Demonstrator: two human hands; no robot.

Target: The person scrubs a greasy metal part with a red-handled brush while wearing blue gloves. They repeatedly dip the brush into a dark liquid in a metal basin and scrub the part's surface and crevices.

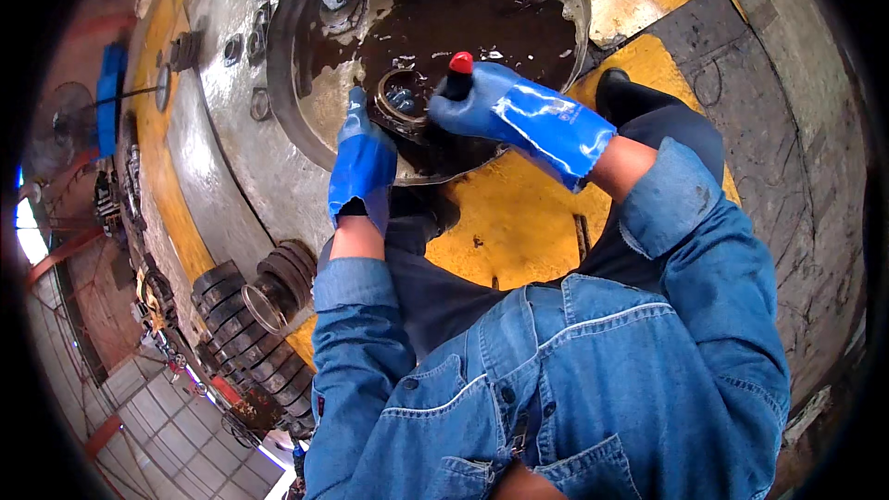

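Both of my hands wear blue rubber gloves, over a round metal basin holding dark, oily liquid. A ring-shaped metal part is between them, just above the liquid; small glints show inside its opening. My left hand grips the ring at its left side, with one digit pointing up and the other fingers hidden. In my right hand, closed in a fist, is a black handle with a red end. The fist is close to the ring's right side; the tool's working end is hidden.
More metal parts lie in the basin's far left. Several small rings rest on the metal surface left of it. Stacked dark rings stand at lower left. My boot is on the yellow floor beside the basin.
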